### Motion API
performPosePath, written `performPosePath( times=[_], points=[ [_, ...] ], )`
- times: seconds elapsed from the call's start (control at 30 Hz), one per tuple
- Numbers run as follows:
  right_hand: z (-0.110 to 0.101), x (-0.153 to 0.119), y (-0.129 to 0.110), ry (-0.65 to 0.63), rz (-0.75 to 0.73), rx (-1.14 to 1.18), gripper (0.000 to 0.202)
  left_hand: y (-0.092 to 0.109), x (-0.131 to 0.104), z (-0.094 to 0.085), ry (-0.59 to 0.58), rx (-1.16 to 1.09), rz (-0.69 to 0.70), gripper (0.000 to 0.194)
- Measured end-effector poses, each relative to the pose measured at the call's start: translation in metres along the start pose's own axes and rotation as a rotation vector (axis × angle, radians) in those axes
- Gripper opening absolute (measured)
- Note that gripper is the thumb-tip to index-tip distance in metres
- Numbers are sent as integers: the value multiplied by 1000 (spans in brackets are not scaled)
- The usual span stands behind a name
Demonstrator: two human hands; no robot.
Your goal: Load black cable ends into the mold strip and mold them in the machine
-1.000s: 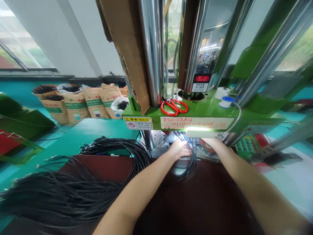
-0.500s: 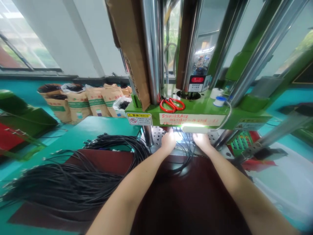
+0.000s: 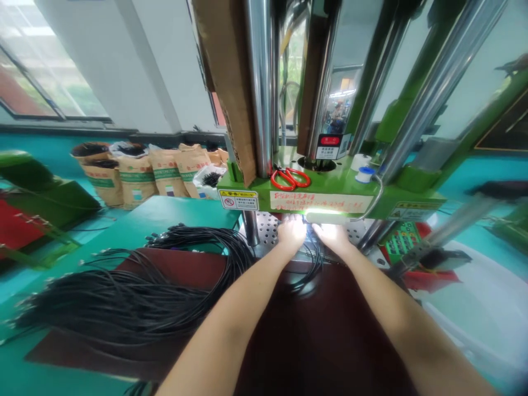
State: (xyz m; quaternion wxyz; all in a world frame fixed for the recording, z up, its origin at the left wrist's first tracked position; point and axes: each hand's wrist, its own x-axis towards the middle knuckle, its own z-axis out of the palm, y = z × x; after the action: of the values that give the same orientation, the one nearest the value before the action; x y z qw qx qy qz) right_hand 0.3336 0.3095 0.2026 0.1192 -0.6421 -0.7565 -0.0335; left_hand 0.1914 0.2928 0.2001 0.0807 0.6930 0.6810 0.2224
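Under the lit lower edge of a green press, my left hand [image 3: 292,233] lies over the metal work area with its fingers stretched forward. My right hand [image 3: 335,238] is close beside it, thumb side reaching left towards the black cables [image 3: 315,258]. These cables run out between my hands onto the dark red-brown board [image 3: 313,330]. Both hands look open, though the lamp [image 3: 328,216] and its glare hide some fingertips. Whatever lies directly beneath the fingers cannot be made out. A perforated metal plate [image 3: 266,228] shows left of my left hand.
Many black cables [image 3: 124,302] lie in a big bundle at the left. Red-handled scissors [image 3: 290,179] and a blue-and-white spool [image 3: 365,175] rest on the press ledge [image 3: 264,187]. Paper sacks [image 3: 136,179] stand behind. A button panel [image 3: 400,240] is at the right.
My hands have drawn closer together: the left moved right, the right moved left, over the cables. The view has shifted slightly.
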Motion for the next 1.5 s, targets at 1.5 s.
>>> performPosePath(
  times=[1.5],
  points=[
    [7, 12, -16, 63, -206, -33, 34, 20, 3, 6, 5, -82, 98, 27]
  ],
)
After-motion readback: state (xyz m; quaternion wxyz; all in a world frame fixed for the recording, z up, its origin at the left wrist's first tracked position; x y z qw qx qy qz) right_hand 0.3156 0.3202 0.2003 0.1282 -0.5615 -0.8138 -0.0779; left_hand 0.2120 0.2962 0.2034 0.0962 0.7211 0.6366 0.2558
